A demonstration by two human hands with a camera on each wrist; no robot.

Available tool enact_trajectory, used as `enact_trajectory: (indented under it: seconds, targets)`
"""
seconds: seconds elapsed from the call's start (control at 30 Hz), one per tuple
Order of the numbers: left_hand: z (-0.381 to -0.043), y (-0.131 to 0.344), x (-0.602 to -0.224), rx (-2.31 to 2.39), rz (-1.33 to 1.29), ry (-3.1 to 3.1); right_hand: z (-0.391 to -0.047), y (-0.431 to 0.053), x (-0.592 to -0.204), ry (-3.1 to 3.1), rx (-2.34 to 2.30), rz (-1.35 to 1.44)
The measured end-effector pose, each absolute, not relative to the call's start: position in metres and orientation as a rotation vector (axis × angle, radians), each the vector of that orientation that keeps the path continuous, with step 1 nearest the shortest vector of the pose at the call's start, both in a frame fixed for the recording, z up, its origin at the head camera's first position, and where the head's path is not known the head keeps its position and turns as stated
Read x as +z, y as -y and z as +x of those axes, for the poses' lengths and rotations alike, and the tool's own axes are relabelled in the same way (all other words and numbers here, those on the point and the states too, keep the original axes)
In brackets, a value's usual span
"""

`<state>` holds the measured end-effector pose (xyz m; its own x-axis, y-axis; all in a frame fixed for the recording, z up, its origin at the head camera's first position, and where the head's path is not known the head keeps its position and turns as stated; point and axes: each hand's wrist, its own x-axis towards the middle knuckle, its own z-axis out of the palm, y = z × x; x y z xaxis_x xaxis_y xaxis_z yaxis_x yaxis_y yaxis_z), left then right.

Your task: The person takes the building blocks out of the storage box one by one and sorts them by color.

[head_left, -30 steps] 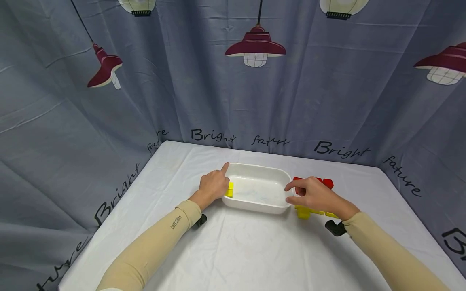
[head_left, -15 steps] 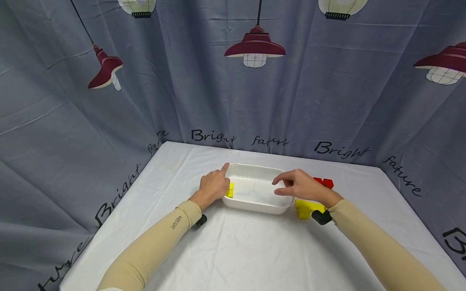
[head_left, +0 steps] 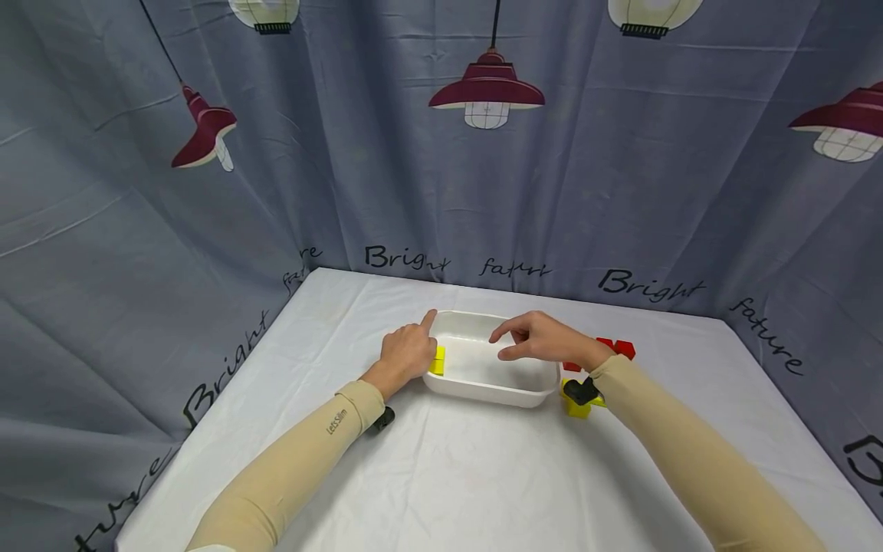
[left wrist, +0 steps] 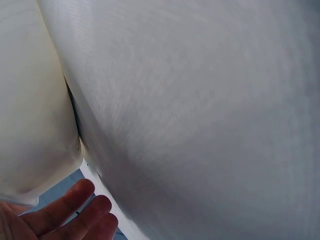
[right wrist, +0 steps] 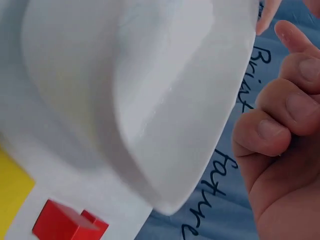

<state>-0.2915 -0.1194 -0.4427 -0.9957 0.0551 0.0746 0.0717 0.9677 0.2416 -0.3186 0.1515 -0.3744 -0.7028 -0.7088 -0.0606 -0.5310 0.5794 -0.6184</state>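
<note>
A white rectangular dish (head_left: 483, 394) stands on the table, with yellow blocks (head_left: 438, 360) inside at its left end. My left hand (head_left: 408, 349) rests at the dish's left rim, index finger stretched along the far corner. In the left wrist view the other fingers (left wrist: 82, 215) lie loosely extended by the dish; the thumb is hidden. Above the dish's right half hovers my right hand (head_left: 541, 337), thumb and index finger apart with nothing between them. The right wrist view shows its remaining fingers (right wrist: 280, 115) curled and holding nothing.
Red blocks (head_left: 624, 349) lie to the right of the dish, partly behind the right wrist. Nearer are yellow blocks (head_left: 578, 410), partly covered by the black wrist camera (head_left: 582, 392). A printed grey curtain (head_left: 386, 184) closes off the table's back.
My right hand has moved left, from the dish's right rim to above its interior, thumb and index finger still apart. The left hand and the dish have stayed in place.
</note>
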Motion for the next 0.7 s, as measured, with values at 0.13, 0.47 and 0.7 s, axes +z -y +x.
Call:
enact_trajectory:
  seconds: [0.13, 0.47, 0.7]
  targets:
    - [-0.291, 0.119, -0.443, -0.375, -0.092, 3.053, -0.325, -0.142, -0.378, -2.457, -0.828, -1.020]
    - [-0.292, 0.119, -0.443, -0.384, -0.084, 3.049, -0.340, -0.121, -0.386, -2.399, -0.793, -0.989]
    - [-0.291, 0.119, -0.442, -0.380, -0.080, 3.051, -0.348, -0.109, -0.393, -2.363, -0.762, -1.004]
